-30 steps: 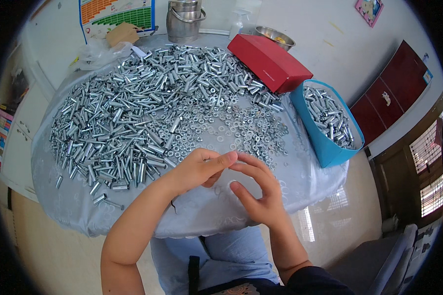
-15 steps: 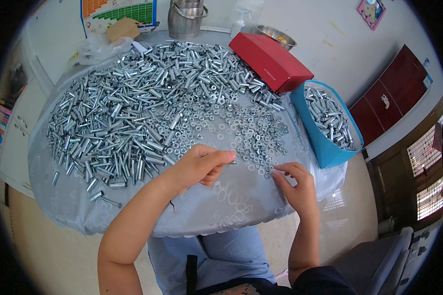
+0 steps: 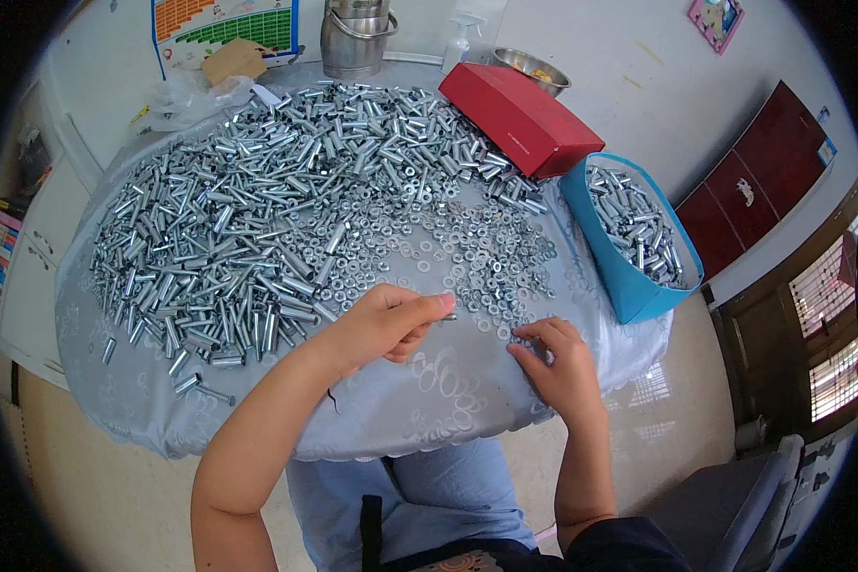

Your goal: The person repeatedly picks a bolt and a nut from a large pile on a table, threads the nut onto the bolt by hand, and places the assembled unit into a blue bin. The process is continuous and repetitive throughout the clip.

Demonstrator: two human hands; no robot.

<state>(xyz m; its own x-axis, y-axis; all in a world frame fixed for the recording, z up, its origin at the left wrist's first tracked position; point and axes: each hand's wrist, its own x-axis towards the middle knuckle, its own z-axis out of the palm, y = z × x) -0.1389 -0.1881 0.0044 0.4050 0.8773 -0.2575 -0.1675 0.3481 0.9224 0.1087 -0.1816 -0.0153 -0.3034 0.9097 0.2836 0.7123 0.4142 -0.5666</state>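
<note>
My left hand (image 3: 391,322) is closed over the near middle of the table, and a short threaded end of a bolt (image 3: 450,317) sticks out past its fingers. The rest of that bolt is hidden in the grip. To its right, my right hand (image 3: 560,365) has thumb and forefinger brought together in a pinch at the near edge of the loose washers and nuts (image 3: 491,272). What lies between those fingertips is too small to make out. A large heap of bolts and metal sleeves (image 3: 229,219) spreads over the left and back of the table.
Right of the heap stands a blue fabric bin (image 3: 629,286) full of bolts with sleeves. A red box (image 3: 520,119) lies behind it, near a metal bowl (image 3: 534,69). A steel pail (image 3: 353,43) and a spray bottle (image 3: 459,43) stand at the back of the cloth-covered table (image 3: 477,410).
My right hand has shifted a little left, from the washers toward my left hand, its fingers drawn closer together. My left hand stays almost in place with the bolt.
</note>
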